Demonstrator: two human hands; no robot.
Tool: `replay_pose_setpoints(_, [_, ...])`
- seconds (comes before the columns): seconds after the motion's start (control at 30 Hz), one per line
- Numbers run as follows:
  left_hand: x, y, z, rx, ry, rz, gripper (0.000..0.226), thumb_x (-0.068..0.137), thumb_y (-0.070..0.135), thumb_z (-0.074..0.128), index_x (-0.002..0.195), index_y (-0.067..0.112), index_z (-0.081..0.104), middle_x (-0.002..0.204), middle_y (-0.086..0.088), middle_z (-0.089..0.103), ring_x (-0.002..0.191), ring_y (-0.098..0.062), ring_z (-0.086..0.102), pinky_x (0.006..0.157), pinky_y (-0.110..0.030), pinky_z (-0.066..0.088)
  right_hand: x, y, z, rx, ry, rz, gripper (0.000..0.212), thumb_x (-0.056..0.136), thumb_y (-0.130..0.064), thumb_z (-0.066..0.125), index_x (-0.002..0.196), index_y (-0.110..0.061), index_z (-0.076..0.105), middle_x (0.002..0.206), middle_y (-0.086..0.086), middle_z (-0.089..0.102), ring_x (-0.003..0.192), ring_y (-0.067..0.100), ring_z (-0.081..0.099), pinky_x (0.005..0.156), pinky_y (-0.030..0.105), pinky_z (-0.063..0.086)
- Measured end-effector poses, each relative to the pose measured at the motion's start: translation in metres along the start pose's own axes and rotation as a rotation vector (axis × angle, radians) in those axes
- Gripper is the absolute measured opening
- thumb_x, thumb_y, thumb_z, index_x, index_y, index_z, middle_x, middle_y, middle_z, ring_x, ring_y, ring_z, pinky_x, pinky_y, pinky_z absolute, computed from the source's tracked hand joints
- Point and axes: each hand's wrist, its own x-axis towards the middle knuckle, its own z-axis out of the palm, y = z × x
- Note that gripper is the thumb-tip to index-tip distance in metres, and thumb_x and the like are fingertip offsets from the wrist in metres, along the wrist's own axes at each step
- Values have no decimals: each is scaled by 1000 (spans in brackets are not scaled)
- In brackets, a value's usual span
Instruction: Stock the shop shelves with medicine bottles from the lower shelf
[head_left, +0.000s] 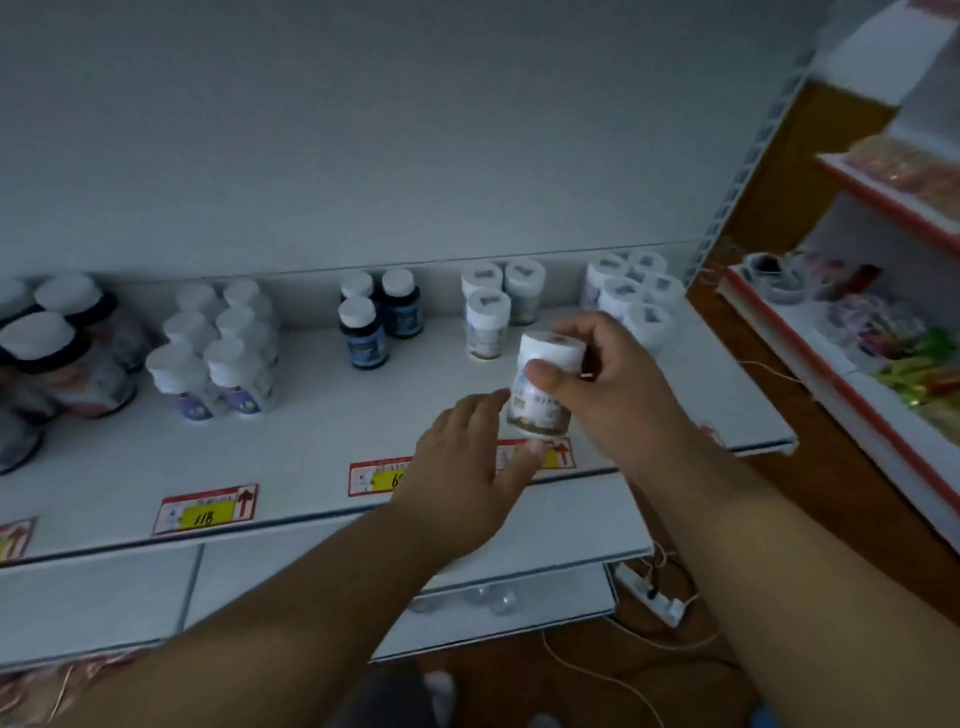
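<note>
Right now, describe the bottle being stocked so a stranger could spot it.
On the white shelf, go right to the group of three white-capped bottles. In front of them the right hand grips the bottle, the only one held rather than standing.

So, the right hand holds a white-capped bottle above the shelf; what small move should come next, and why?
Probably carry the bottle forward and set it upright beside the three matching bottles. The right hand grips it off the shelf, bare space lies ahead, and the left hand is open beside it.
</note>
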Motion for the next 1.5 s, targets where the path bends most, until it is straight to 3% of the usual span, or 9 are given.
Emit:
replay_pose_setpoints(0.1, [28, -13, 5, 93, -46, -32, 83, 85, 76, 21, 150, 25, 28, 147, 1, 40, 133, -19, 38, 111, -38, 33, 36, 16, 6, -182, -31, -32, 41, 78, -32, 81, 111, -36, 55, 104, -17, 65, 94, 1, 63, 80, 27, 55])
replay_pose_setpoints(0.23, [68, -27, 7, 243, -66, 0, 77, 92, 65, 41, 153, 21, 23, 155, -2, 32, 140, -24, 30, 115, -42, 28, 68, 29, 6, -319, -1, -18, 45, 78, -34, 80, 112, -40, 51, 107, -19, 60, 92, -2, 57, 75, 23, 50])
replay_pose_setpoints(0.47, [108, -37, 6, 368, 161, 148, 62, 88, 46, 47, 141, 13, 43, 146, -10, 44, 133, -31, 39, 110, -46, 34, 111, 50, 0, -513, 33, 4, 51, 77, -35, 82, 118, -30, 53, 113, -7, 62, 102, 17, 59, 87, 38, 52])
replay_pose_setpoints(0.63, [120, -45, 13, 447, 208, 107, 69, 86, 36, 61, 146, 11, 40, 151, -11, 41, 141, -30, 32, 115, -41, 21, 133, 56, 6, -590, -14, -81, 45, 78, -30, 80, 113, -27, 53, 114, -6, 59, 102, 17, 57, 86, 37, 49])
replay_pose_setpoints(0.8, [122, -45, 14, 486, 208, 94, 70, 84, 33, 58, 147, 10, 41, 149, -9, 44, 140, -27, 33, 114, -40, 25, 147, 56, 9, -666, -22, -137, 38, 81, -23, 75, 111, -26, 51, 117, -1, 52, 96, 20, 55, 76, 32, 42])
replay_pose_setpoints(1.0, [121, -44, 14, 474, 148, 55, 74, 83, 30, 59, 151, 15, 34, 155, -5, 36, 145, -25, 28, 118, -40, 20, 146, 59, 10, -712, -30, -178, 40, 80, -21, 75, 112, -23, 51, 118, 4, 52, 100, 26, 57, 80, 32, 45])
replay_pose_setpoints(1.1, [112, -35, 12, 446, 197, 22, 75, 83, 27, 62, 151, 14, 34, 156, -5, 34, 145, -24, 27, 118, -35, 13, 137, 59, 7, -728, -5, -270, 46, 80, -25, 75, 119, -18, 51, 121, 8, 50, 108, 29, 52, 87, 35, 43])
replay_pose_setpoints(1.3, [56, -12, 23, 340, 389, -165, 67, 83, 34, 55, 145, 13, 41, 146, -7, 46, 134, -27, 40, 113, -41, 30, 97, 60, 0, -583, 82, -613, 41, 79, -21, 74, 112, -6, 55, 119, 19, 54, 107, 39, 53, 89, 49, 48])
replay_pose_setpoints(1.5, [-20, 6, 27, 250, 437, -262, 68, 87, 29, 62, 149, 16, 37, 145, -4, 48, 133, -23, 41, 113, -42, 35, 39, 36, 26, -399, -152, -650, 54, 86, -21, 66, 134, -9, 45, 119, 12, 58, 108, 29, 56, 90, 48, 49])
